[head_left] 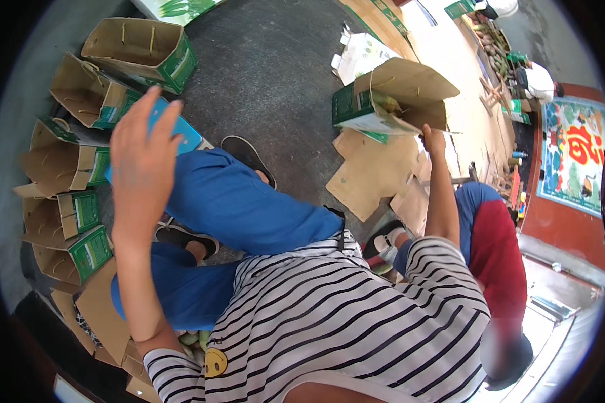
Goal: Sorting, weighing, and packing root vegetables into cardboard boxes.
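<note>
While the right hand (435, 140) pinched the near edge of an open green-and-brown cardboard carton (417, 80), the left hand (143, 158) was raised with its fingers spread, in front of a blue flat-sided object (173, 126) partly hidden behind it. The gripped carton was ahead and to the right, its mouth turned toward the viewer, with a yellowish item of produce (387, 103) showing inside; its exact kind could not be told. Just below it, a flattened cardboard sheet (370, 171) lay on the dark floor (275, 74). Five similar open cartons (55, 160) stood in a curved row on the left, some with cord handles visible. Green vegetables (193, 344) showed beneath the left forearm. A co-worker in a red top (499, 248) was close by on the right.
</note>
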{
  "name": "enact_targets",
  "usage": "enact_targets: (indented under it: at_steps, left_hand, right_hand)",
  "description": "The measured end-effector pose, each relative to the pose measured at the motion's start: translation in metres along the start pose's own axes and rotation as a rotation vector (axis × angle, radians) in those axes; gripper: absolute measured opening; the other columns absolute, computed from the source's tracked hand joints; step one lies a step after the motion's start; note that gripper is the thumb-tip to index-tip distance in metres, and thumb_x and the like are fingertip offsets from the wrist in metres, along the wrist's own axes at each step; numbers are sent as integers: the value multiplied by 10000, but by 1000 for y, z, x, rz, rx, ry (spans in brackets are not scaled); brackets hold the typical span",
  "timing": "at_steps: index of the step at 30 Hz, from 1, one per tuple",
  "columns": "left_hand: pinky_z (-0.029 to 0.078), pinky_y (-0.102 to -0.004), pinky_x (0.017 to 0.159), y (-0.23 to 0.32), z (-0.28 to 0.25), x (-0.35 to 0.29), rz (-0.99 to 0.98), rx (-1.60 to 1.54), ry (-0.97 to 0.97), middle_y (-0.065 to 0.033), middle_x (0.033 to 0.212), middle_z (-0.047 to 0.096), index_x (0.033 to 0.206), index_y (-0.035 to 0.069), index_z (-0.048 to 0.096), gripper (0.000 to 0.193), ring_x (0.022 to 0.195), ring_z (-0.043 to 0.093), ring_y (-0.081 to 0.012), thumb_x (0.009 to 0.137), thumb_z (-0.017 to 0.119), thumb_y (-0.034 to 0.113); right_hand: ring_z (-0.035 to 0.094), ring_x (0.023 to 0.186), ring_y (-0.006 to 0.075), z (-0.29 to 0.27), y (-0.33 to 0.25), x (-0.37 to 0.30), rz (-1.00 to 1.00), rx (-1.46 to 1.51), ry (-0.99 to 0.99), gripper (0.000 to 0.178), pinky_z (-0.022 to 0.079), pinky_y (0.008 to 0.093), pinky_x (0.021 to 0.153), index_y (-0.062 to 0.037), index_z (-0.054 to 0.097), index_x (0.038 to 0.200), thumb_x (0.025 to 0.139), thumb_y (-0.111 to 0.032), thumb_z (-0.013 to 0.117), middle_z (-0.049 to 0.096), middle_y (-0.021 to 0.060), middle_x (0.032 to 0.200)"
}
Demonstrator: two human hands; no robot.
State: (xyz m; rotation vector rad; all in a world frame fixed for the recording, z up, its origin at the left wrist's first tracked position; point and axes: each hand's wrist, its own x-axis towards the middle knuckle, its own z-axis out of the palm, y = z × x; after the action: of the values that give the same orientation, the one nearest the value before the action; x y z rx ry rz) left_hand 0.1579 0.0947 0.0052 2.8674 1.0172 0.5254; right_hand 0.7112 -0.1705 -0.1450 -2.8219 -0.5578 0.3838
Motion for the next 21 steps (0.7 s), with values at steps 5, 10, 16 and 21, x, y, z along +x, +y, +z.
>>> enact_targets:
  at_steps: [5,10,16,21]
  left_hand:
    - [362,-412,968,-15,-6,-34,-145,-21,-43,-116,1350,430,1216,80,530,332,1176,456,-320,885,541,110]
    - [357,-405,973,-17,-11,-64,-211,-24,-98,-114,1350,436,1216,75,529,331,1196,448,-314,889,541,126]
    - [357,-401,981,-20,-8,-81,-330,-102,-138,-118,1349,436,1211,68,528,317,1207,443,-316,909,520,161]
    - [383,-405,950,-33,4,-90,-383,-131,-92,-131,1303,472,1171,55,556,298,1151,479,-326,888,552,145]
  right_hand:
    - [383,413,101,16,-10,3,459,714,-202,368,345,251,423,-57,622,706,826,-380,493,462,-22,511]
    - [530,533,177,33,-56,-55,251,630,-245,634,431,311,506,-27,614,727,785,-650,512,530,34,556]
    - [622,803,346,75,-177,-63,-685,-277,238,274,494,427,721,-41,612,809,812,-315,600,643,164,863]
    - [623,930,344,120,-155,10,-193,-376,-143,296,497,422,801,-67,619,989,797,-292,605,644,164,1005]
